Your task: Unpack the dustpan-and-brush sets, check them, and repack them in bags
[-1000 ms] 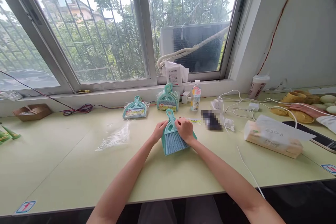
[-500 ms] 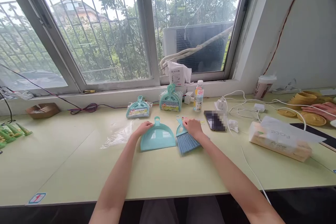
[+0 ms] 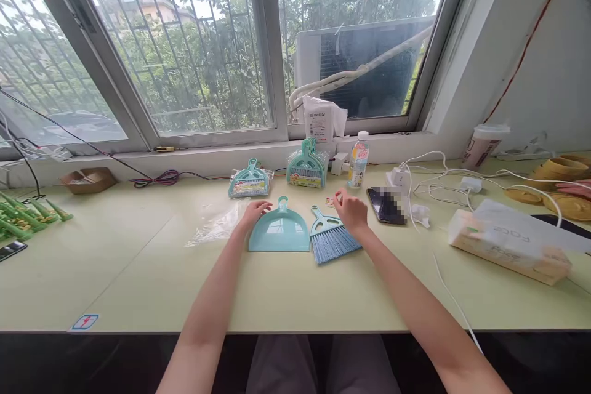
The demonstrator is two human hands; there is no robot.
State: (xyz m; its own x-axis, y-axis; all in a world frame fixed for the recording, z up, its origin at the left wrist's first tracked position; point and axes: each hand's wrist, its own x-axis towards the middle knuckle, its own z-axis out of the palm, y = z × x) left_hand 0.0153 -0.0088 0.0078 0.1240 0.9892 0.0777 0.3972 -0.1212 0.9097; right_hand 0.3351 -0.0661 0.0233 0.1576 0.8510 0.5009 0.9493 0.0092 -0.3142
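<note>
One left hand [image 3: 253, 214]: ours, kinda loose, beside the dustpan [image 3: 279, 235]
Right hand [image 3: 353, 212]: curled near the brush [image 3: 332, 242], we can't tell if gripping

The pixelated screen of the black rectangular phone [image 3: 386, 205] is unreadable, print on the clear label-wrapped plastic bottle [image 3: 358, 160] is too small to read, and the picture's right edge cuts off the yellow rounded objects [image 3: 571, 205].
</note>
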